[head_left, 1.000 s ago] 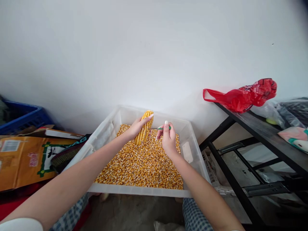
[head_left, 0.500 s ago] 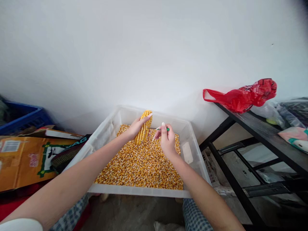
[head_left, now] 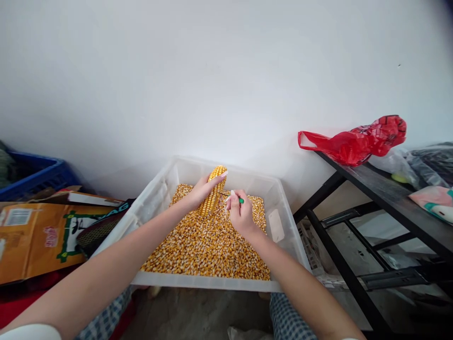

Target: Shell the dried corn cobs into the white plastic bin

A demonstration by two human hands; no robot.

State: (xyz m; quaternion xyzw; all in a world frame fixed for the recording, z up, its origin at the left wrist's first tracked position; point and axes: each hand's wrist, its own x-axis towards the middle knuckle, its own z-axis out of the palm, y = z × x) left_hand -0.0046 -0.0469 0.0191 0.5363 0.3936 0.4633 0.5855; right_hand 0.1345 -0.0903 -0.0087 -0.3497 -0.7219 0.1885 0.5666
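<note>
My left hand (head_left: 201, 192) is wrapped round a yellow corn cob (head_left: 211, 198), held tilted with its upper end leaning right, thumb along the top. In my closed right hand (head_left: 241, 216) is a slim green-handled tool that looks like a screwdriver (head_left: 241, 200). Its thin dark shaft points left and meets the right side of the cob; the tip is too small to make out. Below both hands, loose corn kernels (head_left: 208, 250) fill the bottom of a clear plastic bin (head_left: 205, 282).
A black metal rack (head_left: 389, 193) stands to the right, with a red plastic bag (head_left: 357, 144) on it. On the left are an orange cardboard box (head_left: 38, 241), a dark mesh bag (head_left: 95, 236) and a blue crate (head_left: 38, 177). A white wall (head_left: 219, 85) rises behind the bin.
My right hand has turned and moved slightly down and left, bringing the tool's shaft to the cob. The cob has shifted slightly right and down in my left hand.
</note>
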